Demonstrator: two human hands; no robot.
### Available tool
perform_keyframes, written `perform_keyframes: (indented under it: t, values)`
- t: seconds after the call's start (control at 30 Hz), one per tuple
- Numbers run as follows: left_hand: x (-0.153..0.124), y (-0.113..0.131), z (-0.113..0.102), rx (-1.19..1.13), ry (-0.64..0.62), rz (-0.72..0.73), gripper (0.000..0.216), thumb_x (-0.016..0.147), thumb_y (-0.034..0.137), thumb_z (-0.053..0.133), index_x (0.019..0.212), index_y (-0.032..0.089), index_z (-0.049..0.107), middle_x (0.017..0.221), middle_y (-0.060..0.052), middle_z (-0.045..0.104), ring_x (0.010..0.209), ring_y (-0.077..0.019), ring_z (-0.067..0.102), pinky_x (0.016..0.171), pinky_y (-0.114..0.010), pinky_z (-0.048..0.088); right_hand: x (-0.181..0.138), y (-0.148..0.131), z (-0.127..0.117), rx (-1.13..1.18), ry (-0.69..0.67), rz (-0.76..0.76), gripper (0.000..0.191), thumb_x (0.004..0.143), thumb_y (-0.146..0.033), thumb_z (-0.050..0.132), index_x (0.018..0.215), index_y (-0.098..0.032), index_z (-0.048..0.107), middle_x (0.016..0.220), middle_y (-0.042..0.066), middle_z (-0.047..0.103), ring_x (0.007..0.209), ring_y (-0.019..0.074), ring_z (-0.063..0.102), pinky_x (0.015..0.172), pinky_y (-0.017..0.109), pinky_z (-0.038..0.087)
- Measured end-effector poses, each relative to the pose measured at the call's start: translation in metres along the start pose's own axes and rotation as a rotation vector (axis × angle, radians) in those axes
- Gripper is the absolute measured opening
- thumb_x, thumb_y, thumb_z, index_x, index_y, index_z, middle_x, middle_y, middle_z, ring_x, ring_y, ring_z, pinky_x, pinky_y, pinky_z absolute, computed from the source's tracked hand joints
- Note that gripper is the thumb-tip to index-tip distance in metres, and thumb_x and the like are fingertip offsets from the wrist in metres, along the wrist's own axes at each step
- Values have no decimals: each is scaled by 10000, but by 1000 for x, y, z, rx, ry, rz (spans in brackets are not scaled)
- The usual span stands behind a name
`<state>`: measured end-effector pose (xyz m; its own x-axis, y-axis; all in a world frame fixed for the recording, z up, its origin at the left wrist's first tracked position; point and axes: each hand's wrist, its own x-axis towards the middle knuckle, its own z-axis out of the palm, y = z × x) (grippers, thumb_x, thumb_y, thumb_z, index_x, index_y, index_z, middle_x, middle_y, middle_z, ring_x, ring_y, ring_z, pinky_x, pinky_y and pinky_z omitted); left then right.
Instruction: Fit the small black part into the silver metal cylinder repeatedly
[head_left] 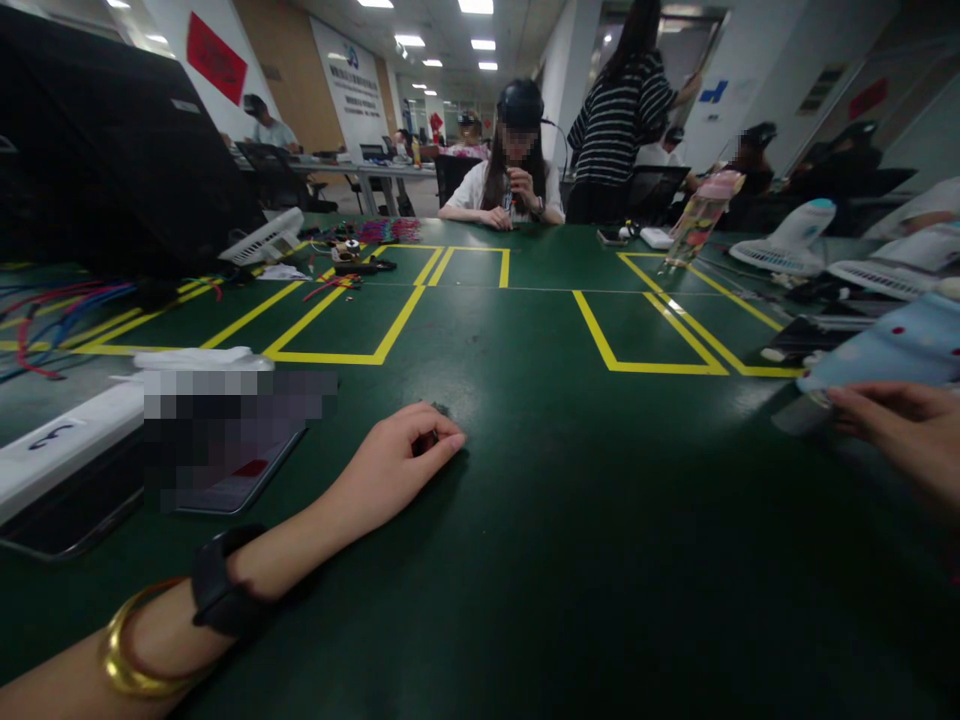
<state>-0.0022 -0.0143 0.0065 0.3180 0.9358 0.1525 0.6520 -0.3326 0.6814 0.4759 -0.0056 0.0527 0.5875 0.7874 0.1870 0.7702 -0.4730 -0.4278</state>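
Working over a smooth, faintly glossy, dark-green tabletop (525, 520), beside a soft-looking, pale-blue dotted item (889, 340) just beyond the right fingers, and resting the left hand (401, 455) there with thumb and fingers together at the tips, too shaded inside for telling whether gripping anything. Apparently pinching with the right hand (911, 430) a dull, rounded, seemingly cylindrical grey piece (799, 413), situated right at the fingertips, touching or just beside the blue edge. Seemingly handling this piece as the present step, and probably needing a steady, light pinch against rolling.
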Motion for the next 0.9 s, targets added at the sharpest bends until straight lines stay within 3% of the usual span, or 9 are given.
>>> perform_keyframes:
  t: [0.17,0.3,0.4,0.47,0.53,0.67,0.77,0.9]
  values:
    - [0,-1,0,15,0,4,243,901,392,506,871,215,671,904,-23,629,792,-177,576,680,-297,438,-3,0,3,50,-69,12,433,761,-441,592,1115,-193,622,1040,155,653,791,207,619,633,349,426]
    - [0,-2,1,17,-7,3,240,904,395,504,884,221,668,914,-18,626,802,-176,576,685,-299,438,0,14,21,-10,45,-169,548,676,-523,660,1100,-180,607,1064,144,644,906,243,616,735,370,469]
    - [0,-3,2,30,-8,-2,247,900,410,507,878,223,667,920,-21,626,819,-183,578,699,-305,441,-20,0,39,131,90,-356,510,703,-463,664,1117,-173,595,1029,125,649,889,212,628,768,356,503]
    - [1,-3,2,36,-9,-7,249,896,416,510,879,224,667,931,-25,628,825,-188,582,702,-309,446,-45,-26,51,342,-14,-516,492,722,-429,666,1143,-191,571,1083,98,635,908,180,633,804,340,529]
    - [1,-3,2,37,-8,-2,245,893,417,514,881,225,666,938,-27,630,840,-193,586,721,-314,450,-75,-58,61,521,-212,-673,455,754,-401,650,1154,-210,552,1146,74,613,961,163,627,852,343,541]
    - [1,-4,1,49,-3,-2,244,889,425,521,882,225,661,942,-24,628,840,-193,589,722,-312,453,-121,-113,76,650,-503,-915,400,798,-353,618,1170,-227,542,1164,58,600,1008,152,610,885,343,539]
    - [1,-4,1,57,-8,-7,246,890,425,519,887,225,662,944,-25,627,834,-192,589,715,-310,455,-134,-131,84,631,-551,-993,384,810,-343,606,1172,-233,539,1140,48,607,990,144,604,892,340,528]
    - [2,-3,2,67,-6,-13,247,886,427,523,907,230,670,948,-26,628,840,-195,588,715,-313,457,-135,-133,90,623,-557,-1025,387,820,-325,592,1187,-232,514,1166,47,590,1025,145,586,928,346,503]
